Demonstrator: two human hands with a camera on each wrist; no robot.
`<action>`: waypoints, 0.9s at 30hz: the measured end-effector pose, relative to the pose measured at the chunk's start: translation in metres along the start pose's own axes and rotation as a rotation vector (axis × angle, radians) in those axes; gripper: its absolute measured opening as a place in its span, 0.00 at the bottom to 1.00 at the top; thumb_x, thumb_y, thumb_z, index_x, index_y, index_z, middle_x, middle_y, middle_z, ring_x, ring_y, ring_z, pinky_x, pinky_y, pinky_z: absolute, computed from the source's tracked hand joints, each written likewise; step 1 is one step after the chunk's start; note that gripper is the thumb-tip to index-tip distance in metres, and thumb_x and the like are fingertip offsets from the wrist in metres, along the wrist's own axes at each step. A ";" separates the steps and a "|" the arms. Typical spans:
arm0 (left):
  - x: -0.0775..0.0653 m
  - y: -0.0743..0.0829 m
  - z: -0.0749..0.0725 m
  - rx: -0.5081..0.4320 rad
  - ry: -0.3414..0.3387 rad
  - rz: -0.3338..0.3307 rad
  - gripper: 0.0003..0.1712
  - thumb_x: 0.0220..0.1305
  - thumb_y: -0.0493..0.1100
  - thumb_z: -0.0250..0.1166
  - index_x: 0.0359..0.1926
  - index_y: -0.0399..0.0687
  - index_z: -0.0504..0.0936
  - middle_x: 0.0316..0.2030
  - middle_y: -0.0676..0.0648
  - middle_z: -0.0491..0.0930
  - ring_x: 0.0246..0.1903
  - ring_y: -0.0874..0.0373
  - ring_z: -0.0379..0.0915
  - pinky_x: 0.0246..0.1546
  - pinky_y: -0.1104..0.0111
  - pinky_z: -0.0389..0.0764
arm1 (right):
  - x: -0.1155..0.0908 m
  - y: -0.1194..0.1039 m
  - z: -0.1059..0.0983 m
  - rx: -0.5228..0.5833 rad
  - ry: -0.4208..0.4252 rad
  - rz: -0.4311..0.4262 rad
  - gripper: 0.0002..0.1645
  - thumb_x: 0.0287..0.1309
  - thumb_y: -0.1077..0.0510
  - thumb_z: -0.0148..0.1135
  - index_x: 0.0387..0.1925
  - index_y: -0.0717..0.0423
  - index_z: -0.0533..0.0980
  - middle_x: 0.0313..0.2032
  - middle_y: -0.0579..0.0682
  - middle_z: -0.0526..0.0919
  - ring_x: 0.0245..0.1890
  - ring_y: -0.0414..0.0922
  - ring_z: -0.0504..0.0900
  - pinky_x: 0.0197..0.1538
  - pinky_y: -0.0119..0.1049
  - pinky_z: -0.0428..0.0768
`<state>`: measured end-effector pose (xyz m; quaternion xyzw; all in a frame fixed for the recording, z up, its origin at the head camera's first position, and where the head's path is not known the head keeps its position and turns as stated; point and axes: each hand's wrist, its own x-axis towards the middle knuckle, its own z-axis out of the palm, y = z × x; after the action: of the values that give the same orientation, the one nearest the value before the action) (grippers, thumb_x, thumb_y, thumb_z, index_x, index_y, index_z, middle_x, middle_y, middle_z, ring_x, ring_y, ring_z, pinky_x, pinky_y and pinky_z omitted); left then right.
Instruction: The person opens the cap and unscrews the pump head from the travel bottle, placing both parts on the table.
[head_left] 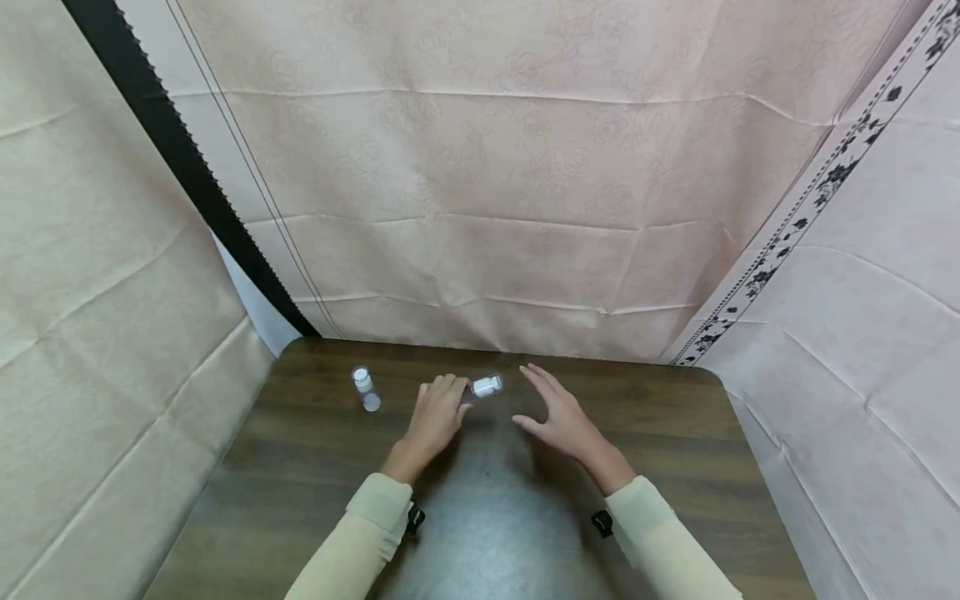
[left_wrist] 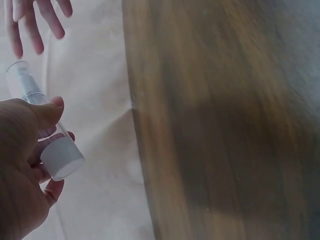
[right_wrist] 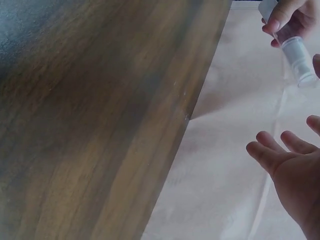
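Note:
My left hand (head_left: 433,418) grips a small clear pump bottle (head_left: 486,386), its fingers and thumb wrapped round the middle. In the left wrist view, the bottle's white base (left_wrist: 62,157) sticks out on one side of the hand. Its pump end under a clear cap (left_wrist: 22,80) points toward the other hand. To the right of the bottle, my right hand (head_left: 564,423) is held with fingers spread and nothing in it. The right wrist view shows a gap between this hand's fingers (right_wrist: 265,155) and the capped end.
A second small clear bottle with white parts (head_left: 366,389) stands on the wooden table (head_left: 300,500), left of the left hand. Pale cloth (head_left: 480,183) hangs behind the table's back edge, with more cloth at both sides.

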<state>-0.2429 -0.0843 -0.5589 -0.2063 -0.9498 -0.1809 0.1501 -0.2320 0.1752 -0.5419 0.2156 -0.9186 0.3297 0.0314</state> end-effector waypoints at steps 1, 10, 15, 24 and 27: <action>0.000 0.003 -0.001 0.015 -0.003 0.008 0.19 0.65 0.44 0.73 0.53 0.43 0.80 0.44 0.45 0.81 0.46 0.48 0.76 0.46 0.54 0.73 | 0.001 -0.001 0.000 -0.003 0.009 -0.014 0.51 0.63 0.43 0.72 0.80 0.42 0.57 0.78 0.54 0.60 0.75 0.58 0.66 0.67 0.62 0.73; 0.004 0.021 -0.002 0.123 -0.020 0.068 0.19 0.65 0.46 0.73 0.53 0.44 0.81 0.44 0.47 0.81 0.45 0.50 0.76 0.45 0.58 0.72 | 0.006 -0.008 0.000 0.020 0.033 -0.066 0.51 0.60 0.43 0.75 0.79 0.44 0.60 0.75 0.54 0.66 0.72 0.55 0.71 0.66 0.58 0.76; 0.006 0.029 -0.004 0.135 -0.045 0.097 0.18 0.67 0.46 0.72 0.53 0.44 0.81 0.43 0.47 0.81 0.44 0.51 0.75 0.43 0.60 0.70 | 0.011 -0.011 0.000 0.067 0.031 -0.084 0.48 0.60 0.46 0.75 0.77 0.45 0.63 0.73 0.52 0.70 0.64 0.55 0.78 0.61 0.51 0.81; 0.008 0.039 -0.003 0.166 -0.062 0.132 0.16 0.68 0.46 0.71 0.52 0.44 0.81 0.42 0.48 0.80 0.41 0.52 0.72 0.40 0.62 0.67 | 0.014 -0.013 0.001 0.177 0.028 -0.048 0.31 0.61 0.56 0.74 0.66 0.48 0.78 0.62 0.52 0.80 0.57 0.51 0.84 0.54 0.40 0.85; 0.008 0.042 -0.003 0.179 -0.071 0.135 0.16 0.69 0.47 0.71 0.52 0.45 0.81 0.42 0.48 0.80 0.41 0.53 0.72 0.40 0.62 0.66 | 0.013 -0.011 0.001 0.204 0.026 -0.025 0.25 0.63 0.58 0.72 0.61 0.48 0.81 0.59 0.51 0.83 0.53 0.47 0.85 0.52 0.39 0.86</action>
<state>-0.2304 -0.0476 -0.5414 -0.2617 -0.9509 -0.0775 0.1460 -0.2385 0.1617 -0.5338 0.2247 -0.8771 0.4238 0.0255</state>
